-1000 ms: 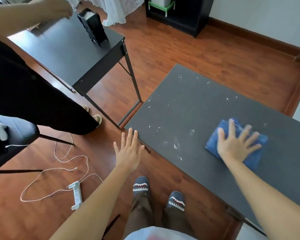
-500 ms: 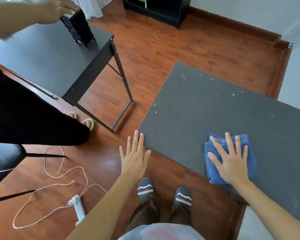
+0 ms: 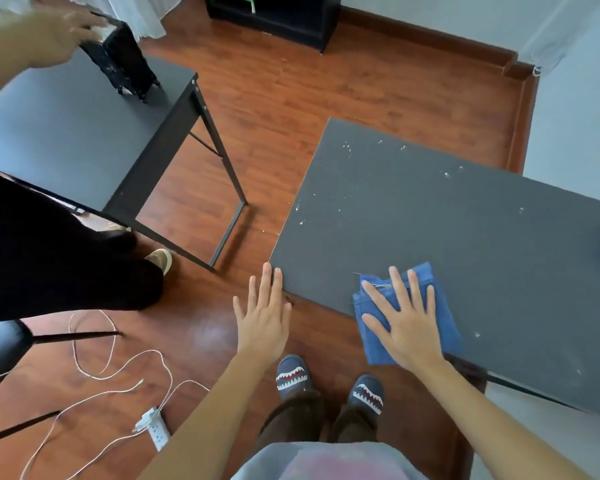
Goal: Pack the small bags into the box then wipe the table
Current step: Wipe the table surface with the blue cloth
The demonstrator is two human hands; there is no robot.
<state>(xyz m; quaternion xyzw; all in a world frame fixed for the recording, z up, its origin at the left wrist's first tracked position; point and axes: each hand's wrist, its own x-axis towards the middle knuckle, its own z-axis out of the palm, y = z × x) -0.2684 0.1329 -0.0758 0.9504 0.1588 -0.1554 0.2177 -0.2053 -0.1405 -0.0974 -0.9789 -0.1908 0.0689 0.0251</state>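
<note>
Scattered white specks are dotting the broad, bare far stretch of the table, lying open to a hand; a blue cloth is covering the near edge.

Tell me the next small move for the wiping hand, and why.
Probably push the blue cloth away from the near edge toward the far left corner. The right hand lies flat on it, and white specks dot the grey table there.
</note>
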